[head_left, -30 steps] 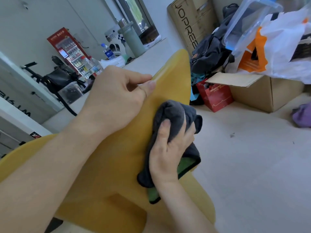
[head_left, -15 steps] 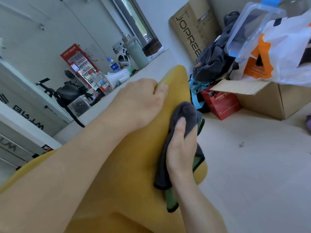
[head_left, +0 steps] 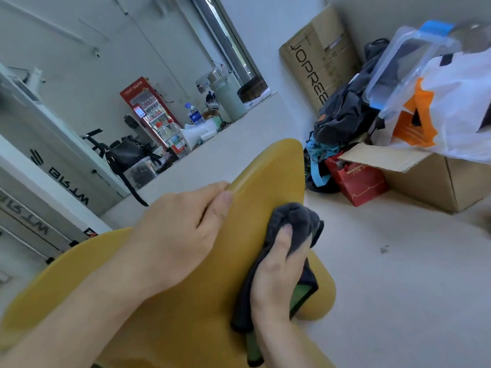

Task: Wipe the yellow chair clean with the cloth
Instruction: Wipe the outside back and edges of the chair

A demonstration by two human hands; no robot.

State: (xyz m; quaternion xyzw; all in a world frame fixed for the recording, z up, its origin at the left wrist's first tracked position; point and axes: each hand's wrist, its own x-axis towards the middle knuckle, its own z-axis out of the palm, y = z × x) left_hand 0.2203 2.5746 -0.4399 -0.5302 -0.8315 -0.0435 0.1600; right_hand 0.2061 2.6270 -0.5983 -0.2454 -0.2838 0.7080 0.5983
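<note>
One cloth (head_left: 295, 218) in right hand (head_left: 276, 284), left hand (head_left: 180, 235) gripping chair (head_left: 268, 168) edge

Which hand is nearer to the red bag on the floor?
Right. The right hand, holding the cloth against the yellow chair, is on the side toward the red bag; the left hand grips the chair's edge farther away.

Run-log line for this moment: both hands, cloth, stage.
left hand: grips yellow chair edge | right hand: holds grey cloth against chair | stage: wiping
</note>
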